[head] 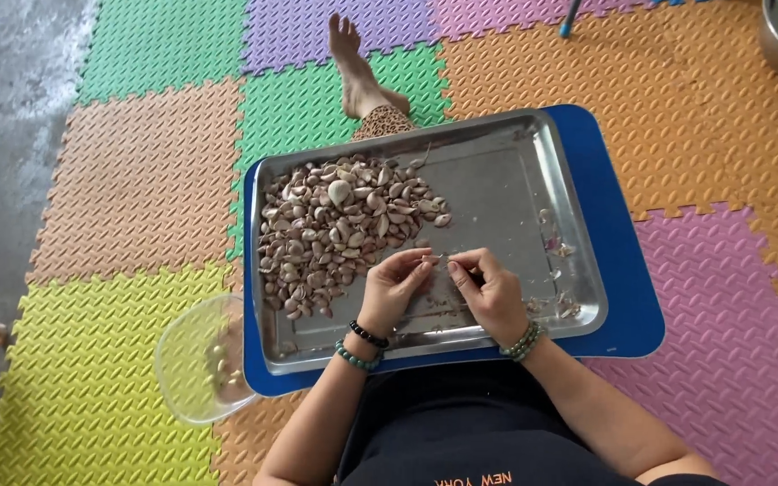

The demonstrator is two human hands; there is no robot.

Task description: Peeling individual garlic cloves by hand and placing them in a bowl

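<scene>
Garlic clove (435, 259), a single small one, sits pinched between the fingertips of both hands, held just above the middle of the steel tray (515, 171). From the head camera, the left hand (393, 288) has its fingers curled in and closed on the clove from the left, and the right hand (488, 290) meets it from the right, thumb and forefinger pressed together on the same clove, so the two hands touch at their tips. Each wrist wears beaded bracelets, dark and green on the left, green on the right. Just to the far left of the hands lies the heap of unpeeled garlic cloves (335, 234), filling the left half of the tray and reaching almost to the left hand's knuckles. On the right side of the tray, near the right hand, lie a few scraps of papery skin (558, 304). The tray rests on a blue board (628, 270) across the person's lap. A clear plastic bowl (195, 360) stands on the near left, beside the board, on the coloured foam floor mats (137, 180). A bare foot (353, 63) stretches out on the far side.
</scene>
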